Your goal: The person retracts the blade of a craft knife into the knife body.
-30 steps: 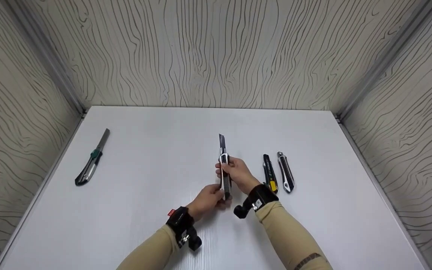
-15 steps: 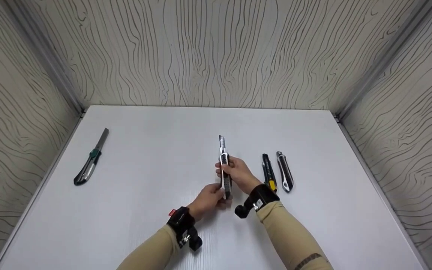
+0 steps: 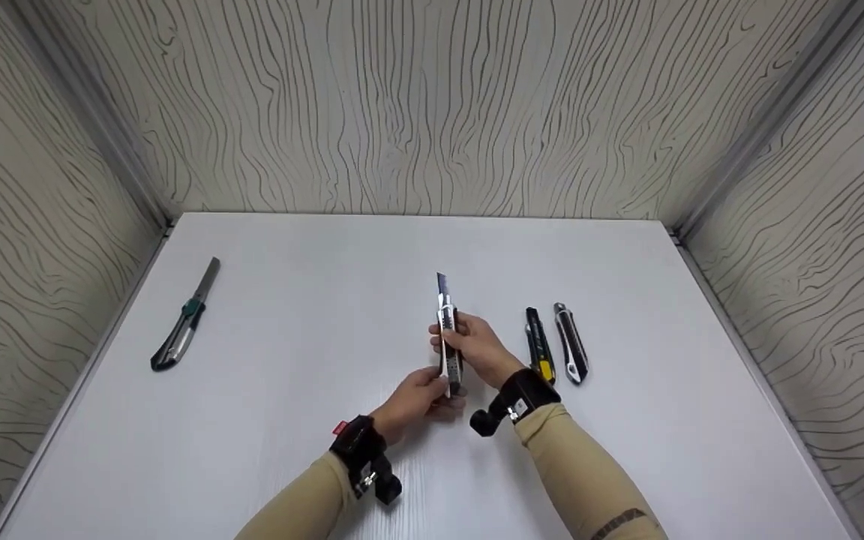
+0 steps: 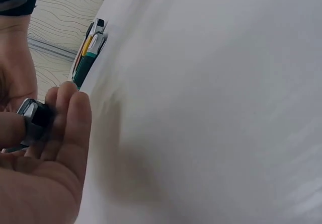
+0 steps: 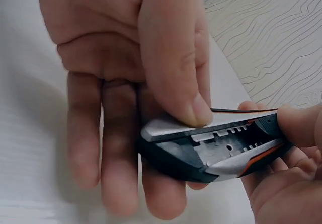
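In the head view, a silver-and-black snap-off utility knife (image 3: 450,364) is held over the middle of the table, its blade (image 3: 442,283) out and pointing away. My right hand (image 3: 479,349) grips the upper handle, thumb on top. Lower down, my left hand (image 3: 411,401) pinches the butt end. Seen from the right wrist, the handle (image 5: 226,151) has orange trim and a slotted channel; the left thumb (image 5: 201,110) presses near the dark end cap. The right thumb (image 5: 302,126) lies by the dark slider. From the left wrist, only the knife's end (image 4: 37,113) shows between the fingers.
On the right lie two more cutters: a black-and-yellow one (image 3: 540,346) and a silver-and-dark one (image 3: 571,345). A green-and-black cutter (image 3: 181,330) with its blade out lies far left. Patterned walls (image 3: 402,112) border the white table (image 3: 312,262).
The blade tip has drawn back slightly toward the handle, and the exposed blade looks a little shorter. Both hands keep nearly the same place and grip; the other cutters have not moved.
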`<state>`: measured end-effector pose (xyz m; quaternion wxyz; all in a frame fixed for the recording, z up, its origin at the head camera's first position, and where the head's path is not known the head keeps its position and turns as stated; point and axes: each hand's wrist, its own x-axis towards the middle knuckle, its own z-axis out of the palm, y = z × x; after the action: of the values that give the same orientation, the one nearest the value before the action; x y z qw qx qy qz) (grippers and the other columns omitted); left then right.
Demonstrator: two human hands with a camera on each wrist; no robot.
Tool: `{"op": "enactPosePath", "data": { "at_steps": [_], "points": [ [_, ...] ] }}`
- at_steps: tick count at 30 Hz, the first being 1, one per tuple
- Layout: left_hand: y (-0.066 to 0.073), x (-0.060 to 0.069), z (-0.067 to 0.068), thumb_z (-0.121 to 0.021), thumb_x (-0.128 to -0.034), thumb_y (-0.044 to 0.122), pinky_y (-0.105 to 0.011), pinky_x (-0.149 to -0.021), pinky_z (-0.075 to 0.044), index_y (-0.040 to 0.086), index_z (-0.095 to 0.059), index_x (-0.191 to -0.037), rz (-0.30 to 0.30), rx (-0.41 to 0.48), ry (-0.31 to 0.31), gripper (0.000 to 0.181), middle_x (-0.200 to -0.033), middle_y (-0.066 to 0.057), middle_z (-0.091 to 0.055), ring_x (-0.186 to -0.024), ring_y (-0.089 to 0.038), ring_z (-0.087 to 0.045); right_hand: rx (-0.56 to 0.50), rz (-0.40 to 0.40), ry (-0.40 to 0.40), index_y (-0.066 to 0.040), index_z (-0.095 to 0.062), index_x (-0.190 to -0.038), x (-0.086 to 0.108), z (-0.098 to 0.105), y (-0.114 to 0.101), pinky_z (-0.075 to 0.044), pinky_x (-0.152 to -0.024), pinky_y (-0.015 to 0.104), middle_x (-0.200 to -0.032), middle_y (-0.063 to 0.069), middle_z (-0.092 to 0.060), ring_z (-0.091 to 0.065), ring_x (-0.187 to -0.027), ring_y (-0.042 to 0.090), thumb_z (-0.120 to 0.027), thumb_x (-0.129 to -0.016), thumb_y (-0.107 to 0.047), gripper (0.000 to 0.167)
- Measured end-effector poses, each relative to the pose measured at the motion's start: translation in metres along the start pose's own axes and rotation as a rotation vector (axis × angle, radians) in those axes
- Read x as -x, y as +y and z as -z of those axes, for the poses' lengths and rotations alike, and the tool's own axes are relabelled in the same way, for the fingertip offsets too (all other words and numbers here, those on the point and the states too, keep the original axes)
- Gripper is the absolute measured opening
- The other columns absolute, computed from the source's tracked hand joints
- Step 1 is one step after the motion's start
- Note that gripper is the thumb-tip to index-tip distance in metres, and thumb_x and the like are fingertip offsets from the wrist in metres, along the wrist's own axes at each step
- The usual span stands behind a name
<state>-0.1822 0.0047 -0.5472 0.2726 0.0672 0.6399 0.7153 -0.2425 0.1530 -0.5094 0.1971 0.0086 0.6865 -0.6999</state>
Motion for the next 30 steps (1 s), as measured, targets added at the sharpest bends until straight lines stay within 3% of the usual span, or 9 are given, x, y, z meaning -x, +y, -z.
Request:
{"op": "enactPosePath", "data": {
  "at_steps": [4,9,19,30],
  "points": [
    [-0.005,0.0,-0.001,-0.038,-0.1053,0.016,-0.039,-0.09,-0.057,-0.008,-0.047,-0.129,0.011,0.069,-0.004,0.035,-0.118,-0.025,-0.065,-0.103,-0.028,-0.069,-0.006,0.017,0.001,0.01,-0.038,-0.14,-0.001,0.0,0.0,-0.054,-0.095,0.03,-0.132,0.028,-0.054,-0.064,-0.1,0.014,-0.046,-0.1,0.0,0.042],
    [-0.012,0.0,-0.004,-0.036,-0.1062,0.016,-0.039,-0.091,-0.056,-0.013,-0.047,-0.125,-0.025,0.101,0.0,0.036,-0.117,-0.025,-0.066,-0.103,-0.025,-0.069,-0.018,0.02,-0.017,0.009,-0.037,-0.141,-0.002,-0.002,0.003,-0.053,-0.096,0.03,-0.133,0.028,-0.053,-0.064,-0.102,0.015,-0.044,-0.101,-0.001,0.042],
    [-0.013,0.0,-0.005,-0.034,-0.1061,0.014,-0.037,-0.085,-0.057,-0.014,-0.048,-0.122,-0.09,0.061,0.014,0.035,-0.106,-0.019,-0.068,-0.091,-0.017,-0.065,-0.063,-0.022,-0.019,0.013,-0.042,-0.133,-0.001,-0.005,0.006,-0.056,-0.089,0.03,-0.116,0.019,-0.064,-0.066,-0.093,0.015,-0.042,-0.103,-0.009,0.037],
    [-0.009,0.001,-0.007,-0.035,-0.1056,0.013,-0.034,-0.08,-0.058,-0.015,-0.049,-0.119,-0.076,0.043,0.074,0.034,-0.098,-0.013,-0.069,-0.086,-0.017,-0.068,-0.092,-0.003,-0.016,0.015,-0.04,-0.131,-0.001,-0.008,0.006,-0.056,-0.086,0.028,-0.107,0.013,-0.063,-0.064,-0.088,0.014,-0.042,-0.102,-0.005,0.035]
  ]
}}
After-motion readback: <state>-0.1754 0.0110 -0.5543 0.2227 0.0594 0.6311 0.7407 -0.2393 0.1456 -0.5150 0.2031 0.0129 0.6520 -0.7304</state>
